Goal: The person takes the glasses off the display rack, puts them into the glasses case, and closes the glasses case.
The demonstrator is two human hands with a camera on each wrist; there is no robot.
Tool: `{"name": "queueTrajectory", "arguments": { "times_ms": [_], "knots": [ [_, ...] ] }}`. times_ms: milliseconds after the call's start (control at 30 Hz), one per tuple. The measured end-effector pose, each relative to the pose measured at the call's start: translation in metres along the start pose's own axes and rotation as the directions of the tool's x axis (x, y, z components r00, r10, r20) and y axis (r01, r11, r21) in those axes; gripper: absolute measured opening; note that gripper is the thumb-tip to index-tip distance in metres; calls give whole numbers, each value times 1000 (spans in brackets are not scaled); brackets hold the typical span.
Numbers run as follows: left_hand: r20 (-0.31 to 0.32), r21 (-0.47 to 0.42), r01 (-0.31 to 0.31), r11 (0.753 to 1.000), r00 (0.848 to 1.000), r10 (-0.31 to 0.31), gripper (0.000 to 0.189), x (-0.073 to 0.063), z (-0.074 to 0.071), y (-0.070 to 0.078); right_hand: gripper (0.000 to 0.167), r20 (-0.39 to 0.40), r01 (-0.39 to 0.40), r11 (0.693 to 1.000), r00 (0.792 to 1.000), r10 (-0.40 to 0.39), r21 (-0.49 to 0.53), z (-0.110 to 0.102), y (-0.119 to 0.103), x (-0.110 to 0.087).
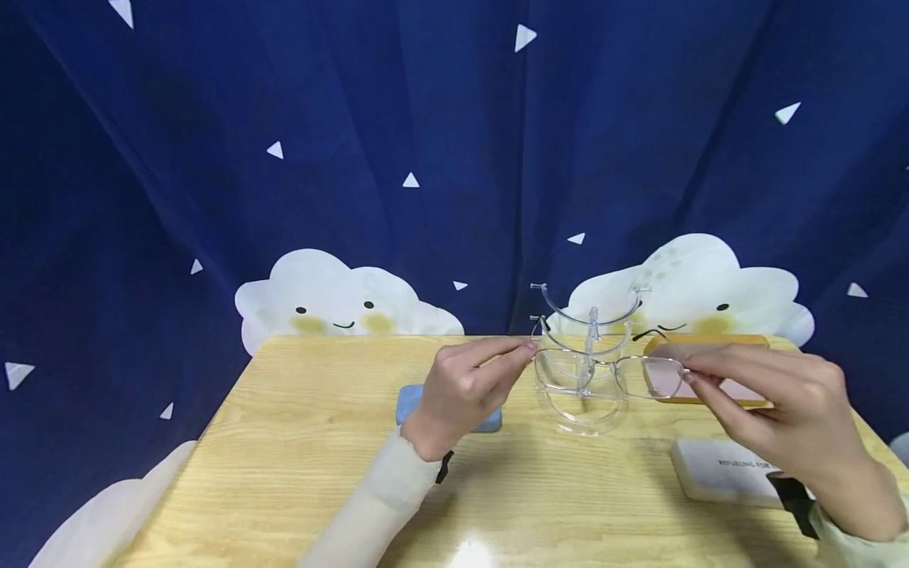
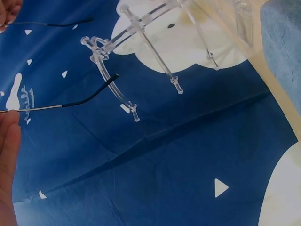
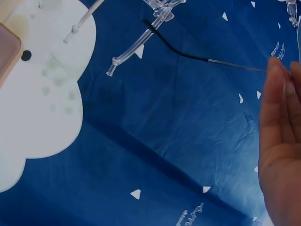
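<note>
Thin metal-framed eyeglasses [image 1: 648,377] are held up in front of a clear display stand [image 1: 592,335] with curved tiers. My left hand [image 1: 472,386] pinches them at the left hinge. At the other hinge, the fingertips of my right hand [image 1: 788,402] pinch the frame. Both temples stretch away from me toward the stand; a dark-tipped temple [image 2: 80,101] overlaps a clear arm in the left wrist view. The right wrist view shows the other temple [image 3: 188,56] with its dark curved tip near a stand arm.
Behind my left hand lies a blue case [image 1: 409,401]. An orange-edged pink tray-like item [image 1: 717,341] lies behind the right hand, and a white printed case [image 1: 724,473] sits below it. The wooden table [image 1: 298,442] ends at a dark blue curtain [image 1: 440,102].
</note>
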State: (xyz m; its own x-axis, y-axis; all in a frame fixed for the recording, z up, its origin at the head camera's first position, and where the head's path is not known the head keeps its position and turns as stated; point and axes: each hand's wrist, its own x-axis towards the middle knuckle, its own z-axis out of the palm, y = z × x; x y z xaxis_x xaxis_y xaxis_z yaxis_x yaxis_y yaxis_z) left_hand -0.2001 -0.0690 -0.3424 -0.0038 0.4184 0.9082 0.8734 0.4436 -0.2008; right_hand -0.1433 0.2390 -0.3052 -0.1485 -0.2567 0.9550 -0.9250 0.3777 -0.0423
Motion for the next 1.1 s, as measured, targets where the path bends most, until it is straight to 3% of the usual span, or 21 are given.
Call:
{"name": "queueTrajectory", "arguments": {
  "times_ms": [200,367,533,733,1100],
  "knots": [
    [7,29,-32,999,999,31,13,1,-1,2,40,-36,21,994,999,-25,-103,2,-9,3],
    [5,75,-67,995,998,67,14,2,-1,3,47,73,8,967,997,12,-255,-4,-16,4],
    [0,101,-104,989,995,105,15,3,-1,4,49,192,54,930,981,18,-364,-10,-19,1],
    [7,90,-111,990,994,111,16,3,0,6,48,249,59,932,968,34,-358,-12,-17,-3],
    [-12,94,-127,987,992,128,16,5,-2,9,46,260,33,946,964,55,-321,-15,-16,-4]
  ]
}}
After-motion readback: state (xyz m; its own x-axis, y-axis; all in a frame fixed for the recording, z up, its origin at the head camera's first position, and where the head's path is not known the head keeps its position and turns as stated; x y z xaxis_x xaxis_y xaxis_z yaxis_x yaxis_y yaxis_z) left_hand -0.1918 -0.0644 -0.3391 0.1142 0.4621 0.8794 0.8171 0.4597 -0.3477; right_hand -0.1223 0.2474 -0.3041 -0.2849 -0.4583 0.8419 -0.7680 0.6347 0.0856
